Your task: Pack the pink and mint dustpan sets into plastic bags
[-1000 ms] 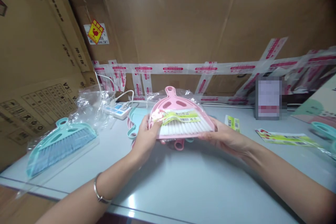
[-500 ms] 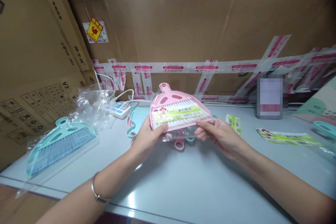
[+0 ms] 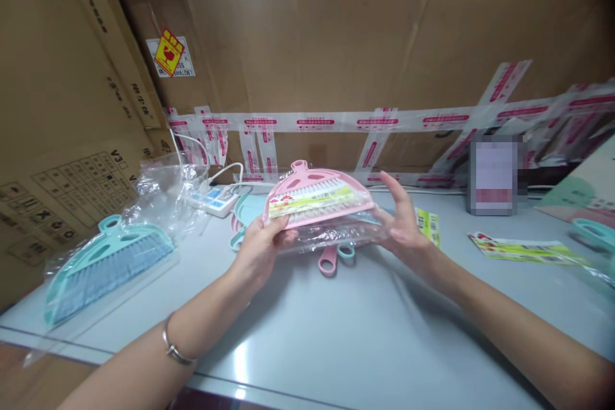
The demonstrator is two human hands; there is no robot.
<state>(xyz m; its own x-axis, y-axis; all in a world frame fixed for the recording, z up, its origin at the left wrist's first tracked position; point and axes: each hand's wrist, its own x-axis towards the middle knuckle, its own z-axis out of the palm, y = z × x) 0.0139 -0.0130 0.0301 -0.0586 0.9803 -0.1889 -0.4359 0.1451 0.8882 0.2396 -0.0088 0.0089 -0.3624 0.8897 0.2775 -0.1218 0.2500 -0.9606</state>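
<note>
My left hand (image 3: 259, 246) grips the left corner of a pink dustpan-and-brush set (image 3: 317, 200) wrapped in a clear plastic bag, held a little above the grey table (image 3: 336, 333). The set has white bristles and a yellow-green label across them, and it lies nearly flat. My right hand (image 3: 401, 224) is at the bag's right edge, fingers spread and raised, with the loose plastic against its palm. Under the set, pink and teal handles (image 3: 334, 257) of more dustpans lie on the table.
A teal dustpan set in a bag (image 3: 103, 266) lies at the left. A white power strip (image 3: 209, 200) and a crumpled clear bag (image 3: 166, 192) sit behind it. Printed labels (image 3: 526, 250) lie at the right. Cardboard boxes (image 3: 336, 45) wall in the back and left.
The pink set has tipped from upright to nearly flat. My right hand let go of the lower edge and opened at the right side of the bag.
</note>
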